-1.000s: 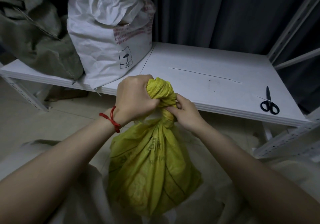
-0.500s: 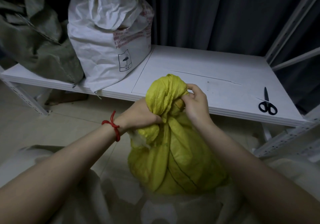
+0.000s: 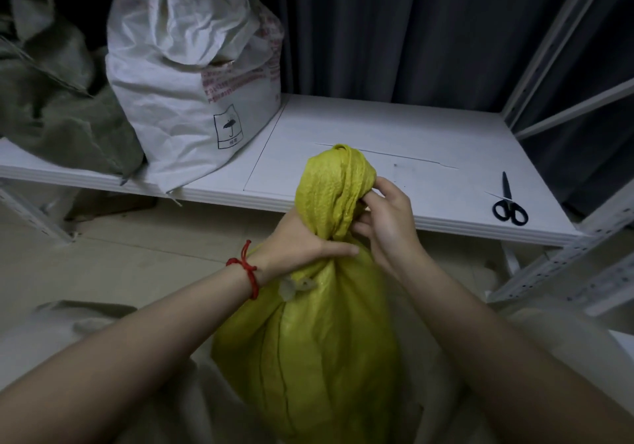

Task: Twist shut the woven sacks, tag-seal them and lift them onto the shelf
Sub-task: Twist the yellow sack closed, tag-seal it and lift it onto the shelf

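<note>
If the left hand (image 3: 302, 241), clenched round the neck of the yellow sack (image 3: 308, 358), slackens while the right hand (image 3: 387, 217) pinches the folded-over top, I'd expect the twist to spring open, since I can see no tag on it. The sack bulges full right under both hands, short of the shelf (image 3: 394, 128) (what fills it is hidden). Beyond the left hand a white sack (image 3: 192, 76) stands on that shelf, mouth crumpled, contents unseen.
</note>
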